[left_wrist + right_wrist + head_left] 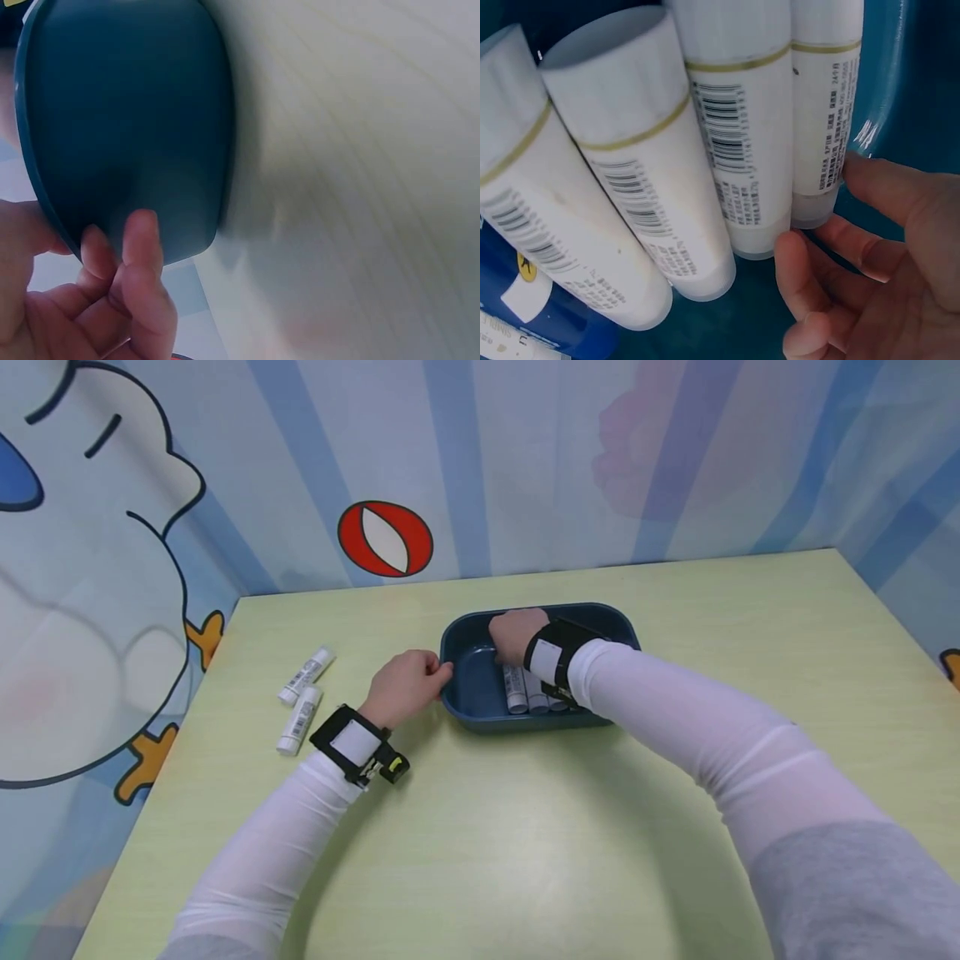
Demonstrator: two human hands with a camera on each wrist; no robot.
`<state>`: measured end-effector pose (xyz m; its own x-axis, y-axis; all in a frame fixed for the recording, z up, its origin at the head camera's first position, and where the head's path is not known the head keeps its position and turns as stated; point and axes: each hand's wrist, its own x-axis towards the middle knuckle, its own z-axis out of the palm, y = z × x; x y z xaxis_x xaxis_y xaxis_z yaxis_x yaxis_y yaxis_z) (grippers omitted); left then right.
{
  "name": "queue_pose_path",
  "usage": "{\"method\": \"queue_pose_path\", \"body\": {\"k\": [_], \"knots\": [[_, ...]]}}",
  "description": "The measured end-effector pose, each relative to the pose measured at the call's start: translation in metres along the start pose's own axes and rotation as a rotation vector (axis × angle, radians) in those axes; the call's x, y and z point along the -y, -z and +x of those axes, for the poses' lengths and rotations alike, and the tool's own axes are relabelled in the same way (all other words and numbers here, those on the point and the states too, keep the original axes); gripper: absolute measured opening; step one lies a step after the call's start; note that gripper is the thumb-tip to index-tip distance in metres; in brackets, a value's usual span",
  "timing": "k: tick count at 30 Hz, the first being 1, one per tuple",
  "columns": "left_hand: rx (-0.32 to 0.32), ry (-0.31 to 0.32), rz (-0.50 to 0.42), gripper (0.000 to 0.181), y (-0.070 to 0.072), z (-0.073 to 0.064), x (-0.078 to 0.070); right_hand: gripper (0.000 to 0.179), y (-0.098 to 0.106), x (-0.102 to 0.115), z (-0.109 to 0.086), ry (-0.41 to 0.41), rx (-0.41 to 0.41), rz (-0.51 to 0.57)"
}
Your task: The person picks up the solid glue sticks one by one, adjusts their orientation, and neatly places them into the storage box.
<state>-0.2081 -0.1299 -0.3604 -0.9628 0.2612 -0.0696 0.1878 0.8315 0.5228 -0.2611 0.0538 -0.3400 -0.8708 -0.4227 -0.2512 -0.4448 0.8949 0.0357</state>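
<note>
My left hand [405, 687] pinches the left end of a dark blue plastic bin [480, 724]. In the left wrist view, the thumb and a finger meet at the bin's rim [37, 176], the other fingers [142, 247] along its outer wall. My right hand [519, 635] reaches down inside the bin. In the right wrist view, its thumb and fingers are around the lower end of the outermost white glue stick [821, 127]. Several more white glue sticks [645, 165] lie side by side in a row, with a blue tube [562, 315] beyond them.
Two white glue sticks lie on the table left of the bin, one farther back [307, 675] and one nearer [300, 720]. The pale wooden table [510, 860] ends at a cartoon-printed backdrop [525, 468] behind and on both sides.
</note>
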Motion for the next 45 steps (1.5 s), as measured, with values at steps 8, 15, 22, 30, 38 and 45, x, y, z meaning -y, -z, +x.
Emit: {"method": "queue_pose_path", "body": {"k": [8,15,22,30,38,45], "knots": [[-0.003,-0.013,-0.001,0.036,-0.001,0.002,-0.002,0.026,-0.003,-0.005,0.002,-0.013,0.046,0.01],[-0.001,-0.02,-0.005,0.036,-0.003,0.002,-0.004,0.025,-0.007,-0.008,0.008,-0.022,0.052,0.011],[0.015,-0.021,0.005,0.037,-0.002,0.0,-0.003,0.026,0.005,-0.006,-0.008,0.001,-0.006,0.001],[0.002,-0.026,0.008,0.037,-0.001,-0.001,0.003,0.027,0.034,-0.012,-0.049,0.042,-0.123,0.258],[-0.132,-0.104,-0.003,0.034,0.013,-0.029,0.027,0.031,0.024,-0.05,-0.09,0.035,-0.254,0.421],[-0.234,-0.049,0.156,0.025,0.048,-0.066,0.073,0.028,0.007,-0.078,-0.112,0.043,-0.346,0.55]]}}
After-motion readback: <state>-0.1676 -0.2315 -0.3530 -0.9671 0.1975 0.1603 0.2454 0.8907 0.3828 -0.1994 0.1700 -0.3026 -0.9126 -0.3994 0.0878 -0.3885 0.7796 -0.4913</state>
